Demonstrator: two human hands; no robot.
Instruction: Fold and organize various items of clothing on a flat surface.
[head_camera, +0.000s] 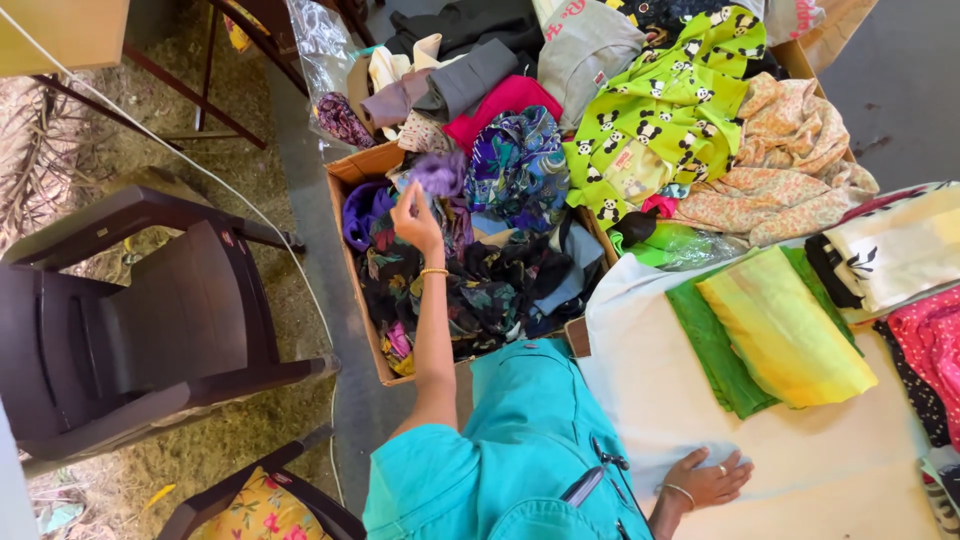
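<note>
I look straight down over my own turquoise top (520, 440). My left hand (415, 218) reaches out toward eleven o'clock, over the cardboard box (352, 170) of mixed clothes. Its fingers are pinched together on a small purple cloth (438, 172), which hangs bunched just above the heap. A gold bangle sits on that wrist.

My right hand (708, 478) lies at about four o'clock, fingers spread wide and flat on the white cloth (650, 380) that covers the work surface; it holds nothing.

I judge the purple cloth to be very light and thoroughly limp: it crumples where I hold it and keeps no shape of its own. It looks like thin fabric, so it should not slip much between fingertips, but it could drag on the dark floral garment (470, 290) beneath it. A pinch at an edge or a corner seems the best hold, since that lets the piece fall open under its own weight. A grab in the middle would only ball it up.

At two o'clock from my right hand lies a folded yellow cloth (785, 340) on a folded green cloth (715, 350). At one o'clock, a lime panda-print garment (660, 110) drapes over the pile. A dark plastic chair (150, 320) stands at nine o'clock.
</note>
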